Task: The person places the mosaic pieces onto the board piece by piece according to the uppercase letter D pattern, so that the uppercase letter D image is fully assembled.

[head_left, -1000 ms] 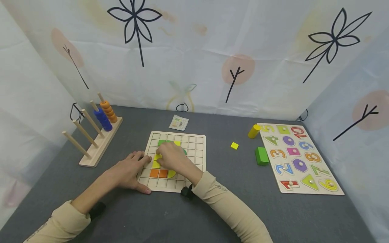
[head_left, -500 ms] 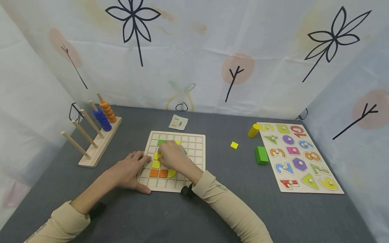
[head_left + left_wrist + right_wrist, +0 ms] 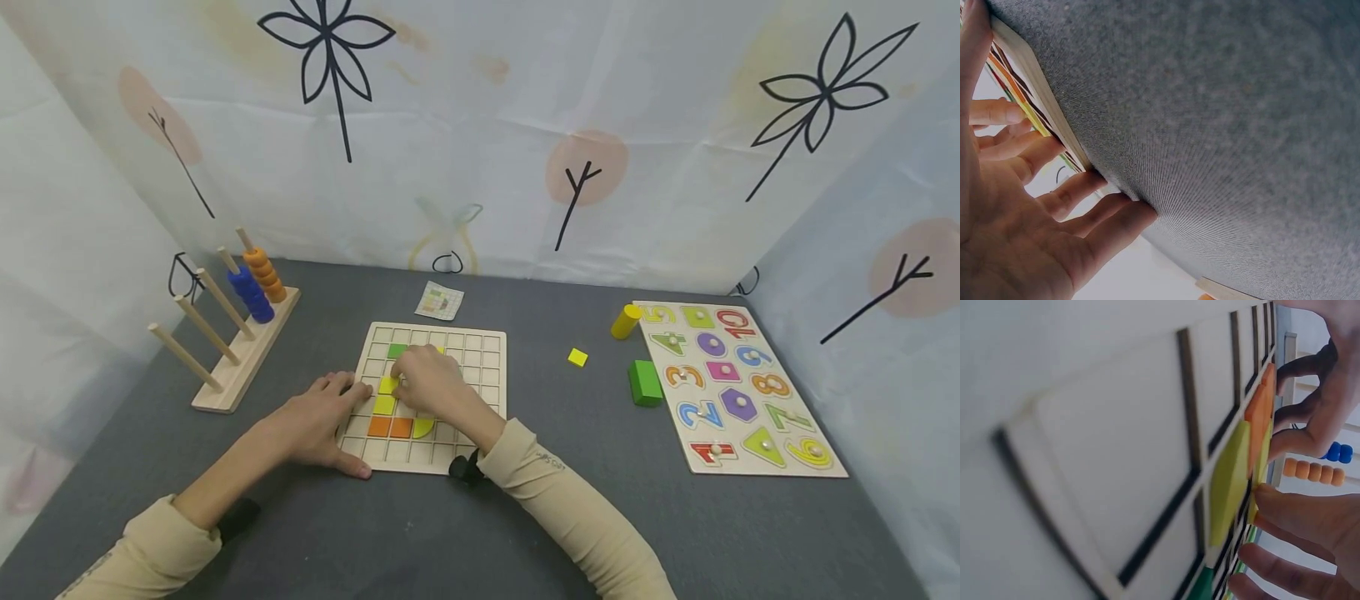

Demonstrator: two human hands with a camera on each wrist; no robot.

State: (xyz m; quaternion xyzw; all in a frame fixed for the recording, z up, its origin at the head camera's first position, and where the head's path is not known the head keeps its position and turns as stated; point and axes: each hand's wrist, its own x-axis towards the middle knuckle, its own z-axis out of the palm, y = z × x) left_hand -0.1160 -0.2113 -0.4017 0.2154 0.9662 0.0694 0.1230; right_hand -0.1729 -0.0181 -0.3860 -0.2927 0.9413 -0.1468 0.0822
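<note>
A square wooden grid board (image 3: 489,375) lies on the dark table. Along its left edge rests my left hand (image 3: 318,421), fingers spread and thumb near the front edge; the left wrist view shows fingertips against the board's side (image 3: 1054,112). Over the board's middle, my right hand (image 3: 431,382) has thumb and fingertips drawn together. In the right wrist view, a yellow tile (image 3: 1252,512) shows between its thumb and index finger, mostly hidden. Left of those fingers sit yellow square tiles (image 3: 385,405). Nearer are orange tiles (image 3: 379,427) and a rounded yellow tile (image 3: 423,428). A green tile (image 3: 397,351) lies farther back.
A pattern card (image 3: 439,301) lies behind the board. To the left stands a peg stacker (image 3: 251,354) with blue and orange beads. Rightward are a loose yellow tile (image 3: 577,357), a yellow cylinder (image 3: 626,322), a green block (image 3: 646,383) and a number puzzle board (image 3: 750,392).
My right hand has shifted slightly right and back, uncovering more of a yellow square and covering the second green tile. My left hand stays at the board's edge.
</note>
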